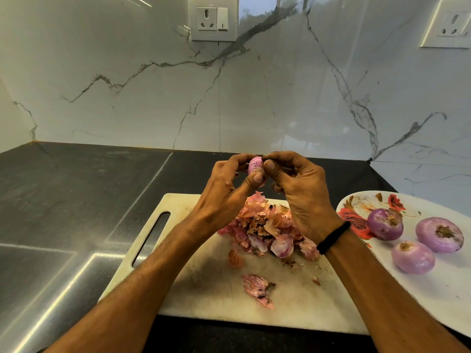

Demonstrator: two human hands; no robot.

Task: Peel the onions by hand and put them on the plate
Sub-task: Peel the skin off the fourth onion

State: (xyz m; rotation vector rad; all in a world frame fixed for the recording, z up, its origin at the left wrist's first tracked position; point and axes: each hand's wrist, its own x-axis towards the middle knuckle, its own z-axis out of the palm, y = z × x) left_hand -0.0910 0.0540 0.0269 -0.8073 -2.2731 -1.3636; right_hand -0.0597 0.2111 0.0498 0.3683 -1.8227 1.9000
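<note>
Both hands are raised over the far edge of the cutting board, meeting around one held onion.

Left hand: fingers curled round the held onion, thumb pressed on its lower front.

Right hand: thumb and forefinger pinch at the bulb's right side. Cannot tell whether they grip a flap of skin or the bulb itself. Black band on this wrist.

Only a small pink-purple patch of the held onion shows between the two hands. The rest is covered, so how much skin is left on it is unclear.

Heap of peels on the board below the hands, its right side hidden behind the right wrist. One loose peel lies apart, nearer the board's front edge. Small crumbs around it.

Plate, white with a red flower print, sits just right of the board, its right part cut off by the frame edge. Three peeled bulbs on it: left onion, right onion, front onion. They sit close together; contact between them cannot be judged.

Board rests on a dark bench. On the marble wall behind are a socket and a second socket, which is cropped at the top right corner.
</note>
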